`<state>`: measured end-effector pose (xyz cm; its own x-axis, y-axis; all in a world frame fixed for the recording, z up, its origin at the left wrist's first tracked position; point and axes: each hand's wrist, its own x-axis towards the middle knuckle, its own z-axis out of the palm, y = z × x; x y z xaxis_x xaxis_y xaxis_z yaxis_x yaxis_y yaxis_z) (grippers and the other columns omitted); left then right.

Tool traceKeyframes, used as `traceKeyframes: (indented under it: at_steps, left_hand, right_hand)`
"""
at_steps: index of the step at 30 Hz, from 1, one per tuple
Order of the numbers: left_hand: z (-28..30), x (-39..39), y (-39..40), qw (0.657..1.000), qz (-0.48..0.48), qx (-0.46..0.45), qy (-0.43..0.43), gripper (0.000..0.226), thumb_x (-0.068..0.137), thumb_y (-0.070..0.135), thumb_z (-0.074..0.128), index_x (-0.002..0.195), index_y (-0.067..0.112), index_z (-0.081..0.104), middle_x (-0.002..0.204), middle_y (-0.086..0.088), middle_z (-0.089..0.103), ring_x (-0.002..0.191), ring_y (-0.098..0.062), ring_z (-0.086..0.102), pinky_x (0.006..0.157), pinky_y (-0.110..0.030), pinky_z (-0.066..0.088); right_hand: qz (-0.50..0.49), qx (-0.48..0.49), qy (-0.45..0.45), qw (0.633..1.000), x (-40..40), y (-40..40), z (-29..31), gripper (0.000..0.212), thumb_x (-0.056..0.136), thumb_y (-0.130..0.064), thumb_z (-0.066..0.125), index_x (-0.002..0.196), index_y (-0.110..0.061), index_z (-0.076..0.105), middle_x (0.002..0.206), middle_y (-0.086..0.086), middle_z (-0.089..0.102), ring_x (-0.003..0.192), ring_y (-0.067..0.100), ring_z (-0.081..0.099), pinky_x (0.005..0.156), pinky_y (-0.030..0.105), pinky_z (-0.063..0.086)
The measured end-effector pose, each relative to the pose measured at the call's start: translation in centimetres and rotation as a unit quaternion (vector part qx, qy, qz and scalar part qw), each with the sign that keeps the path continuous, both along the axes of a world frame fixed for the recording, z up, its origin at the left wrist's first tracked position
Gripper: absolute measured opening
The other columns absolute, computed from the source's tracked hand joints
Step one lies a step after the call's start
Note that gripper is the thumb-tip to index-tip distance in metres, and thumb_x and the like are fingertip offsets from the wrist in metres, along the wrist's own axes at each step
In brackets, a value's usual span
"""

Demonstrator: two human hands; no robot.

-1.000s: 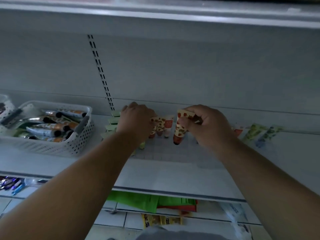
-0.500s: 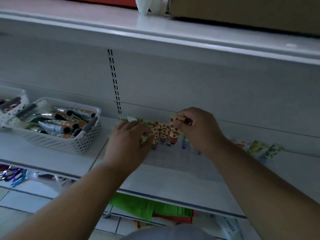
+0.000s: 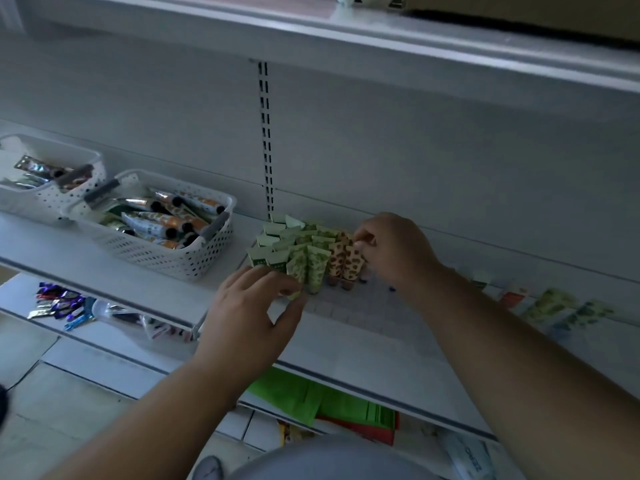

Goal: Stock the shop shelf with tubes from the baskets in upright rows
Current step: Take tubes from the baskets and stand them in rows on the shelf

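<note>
On the white shelf [image 3: 363,344], just right of the slotted upright [image 3: 266,140], stand the upright tubes [image 3: 298,249]: a block of green ones in several rows, too tightly packed to count surely, and two orange-spotted tubes [image 3: 346,263] at its right edge. The right hand [image 3: 394,249] pinches the top of the rightmost spotted tube between curled fingers [image 3: 362,237]. The left hand [image 3: 251,313] has thumb and forefinger closed on the base of a green tube at the front of the block. Two white perforated baskets sit to the left: the near basket [image 3: 162,252] holds a heap of tubes lying flat, the far basket [image 3: 45,199] a few more. About four flat tubes [image 3: 554,306] lie along the shelf on the right, blurred. Below, a lower shelf [image 3: 104,330] carries shiny wrapped packets [image 3: 60,303]; green and red sheets [image 3: 325,400] lie lower still. A grey back panel and another shelf [image 3: 346,32] close the bay overhead
</note>
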<state>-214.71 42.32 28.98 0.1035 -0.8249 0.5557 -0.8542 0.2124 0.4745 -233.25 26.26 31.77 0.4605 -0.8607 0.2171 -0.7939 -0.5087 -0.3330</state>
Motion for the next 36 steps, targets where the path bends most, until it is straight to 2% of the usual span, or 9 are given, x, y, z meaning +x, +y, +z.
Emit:
traceKeyframes:
  at_steps: [5,9,15,22,24,27,30,33,36]
  left_hand:
    - [-0.6,-0.1,0.2,1.0,-0.005,0.004,0.001,0.007,0.082,0.027,0.066,0.088,0.023,0.069,0.085,0.015,0.059,0.083,-0.002,0.05,0.077,-0.017,0.037]
    - [-0.1,1.0,0.8,1.0,0.004,0.011,0.004,0.011,0.086,0.031,0.062,0.089,0.022,0.069,0.086,0.014,0.059,0.084,-0.006,0.053,0.079,-0.019,0.04]
    - [0.8,6.4,3.8,0.996,0.07,0.045,-0.021,0.016,0.086,0.036,0.059,0.092,0.023,0.067,0.087,0.012,0.06,0.084,-0.007,0.054,0.078,-0.019,0.041]
    - [0.7,17.9,7.8,0.992,0.104,0.067,0.009,0.02,0.083,0.04,0.056,0.094,0.026,0.064,0.089,0.015,0.058,0.084,-0.009,0.056,0.074,-0.035,0.05]
    - [0.4,22.5,8.8,0.991,0.112,0.065,0.014,0.02,0.084,0.041,0.056,0.094,0.027,0.064,0.089,0.016,0.058,0.084,-0.007,0.055,0.074,-0.031,0.048]
    - [0.3,29.9,10.2,0.989,0.125,0.075,0.0,0.014,0.085,0.039,0.059,0.093,0.029,0.063,0.087,0.018,0.056,0.083,-0.003,0.052,0.074,-0.026,0.046]
    - [1.0,36.8,11.5,0.986,0.133,0.095,-0.019,0.016,0.084,0.041,0.055,0.093,0.03,0.063,0.087,0.017,0.057,0.085,-0.006,0.052,0.074,-0.023,0.043]
    - [2.0,42.0,11.8,0.983,0.135,0.127,-0.017,0.017,0.083,0.041,0.056,0.096,0.032,0.062,0.089,0.017,0.058,0.087,-0.006,0.052,0.075,-0.013,0.035]
    - [1.9,45.7,10.6,0.983,0.128,0.128,-0.015,0.017,0.085,0.041,0.057,0.1,0.034,0.062,0.094,0.021,0.057,0.093,-0.003,0.051,0.078,-0.014,0.035]
  right_hand:
    - [0.019,-0.036,-0.034,0.999,0.2,1.4,1.3,0.027,0.087,-0.025,0.07,0.11,-0.012,0.067,0.099,0.003,0.057,0.087,0.018,0.055,0.073,0.025,0.037]
    - [0.072,-0.079,-0.11,0.988,2.4,4.4,3.9,0.031,0.087,-0.03,0.07,0.113,-0.014,0.064,0.098,-0.005,0.055,0.086,0.008,0.05,0.072,0.022,0.037]
    - [0.174,-0.015,-0.169,0.97,9.7,9.5,5.7,0.031,0.088,-0.035,0.067,0.116,-0.023,0.061,0.103,-0.01,0.056,0.093,0.005,0.052,0.077,0.018,0.043]
    - [0.218,0.001,-0.152,0.964,22.4,12.4,6.3,0.033,0.087,-0.039,0.066,0.118,-0.027,0.061,0.102,-0.016,0.051,0.094,0.001,0.05,0.077,0.016,0.041]
    - [0.224,-0.002,-0.143,0.964,27.0,13.2,6.3,0.031,0.088,-0.039,0.065,0.117,-0.027,0.061,0.102,-0.015,0.053,0.092,0.0,0.05,0.077,0.017,0.042]
    - [0.219,0.0,-0.155,0.963,34.0,14.2,6.1,0.028,0.088,-0.038,0.065,0.114,-0.028,0.062,0.1,-0.015,0.055,0.087,-0.001,0.051,0.073,0.01,0.04]
    - [0.212,0.01,-0.166,0.963,40.6,15.3,6.0,0.027,0.087,-0.038,0.065,0.112,-0.028,0.062,0.099,-0.015,0.057,0.086,0.0,0.053,0.074,0.015,0.042]
    - [0.203,0.019,-0.157,0.966,45.7,15.4,6.6,0.026,0.087,-0.039,0.064,0.112,-0.03,0.062,0.099,-0.017,0.056,0.087,-0.003,0.053,0.073,0.007,0.039]
    - [0.189,0.024,-0.13,0.973,49.4,13.7,7.0,0.027,0.087,-0.039,0.065,0.112,-0.03,0.062,0.103,-0.015,0.058,0.088,0.0,0.053,0.075,0.011,0.041]
